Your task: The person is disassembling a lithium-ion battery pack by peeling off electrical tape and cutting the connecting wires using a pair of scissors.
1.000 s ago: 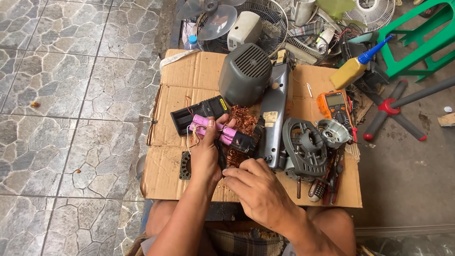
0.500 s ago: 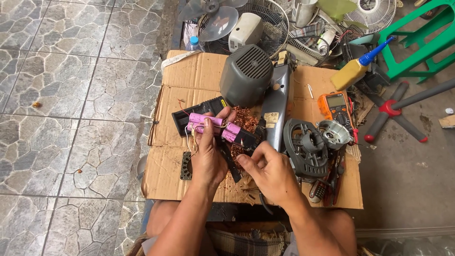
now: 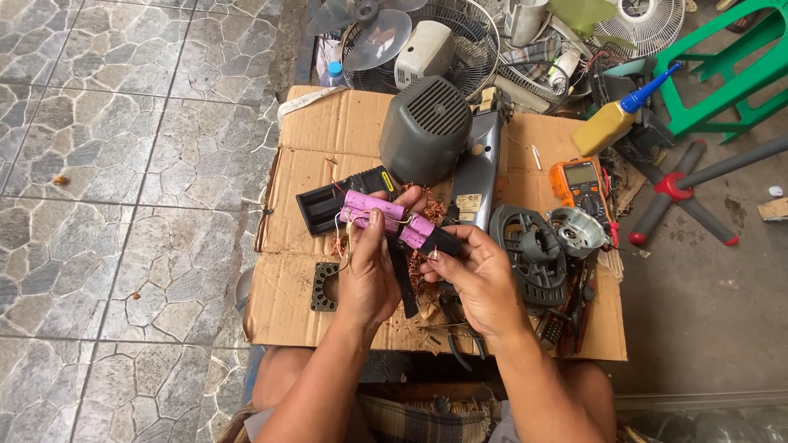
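The left hand (image 3: 371,271) is wrapped tight around a bundle of pink batteries (image 3: 386,215), and the right hand (image 3: 476,275) pinches the bundle's black end. Just past the hands sit a black case (image 3: 328,201) and a gray motor cover (image 3: 425,130) on the cardboard (image 3: 287,295).

An orange multimeter (image 3: 580,185) lies at the right of the cardboard sheet, its small grey rectangular screen (image 3: 579,173) set near the upper end of the case. A pale rectangular label (image 3: 468,202) sits on the long grey housing (image 3: 478,168) beside the dark motor cover, and a thin yellow label strip (image 3: 388,185) marks the end of the black battery case (image 3: 345,199) — just beside the pink cells. The flattened brown cardboard box (image 3: 328,156) underlies everything — opened out as a mat.
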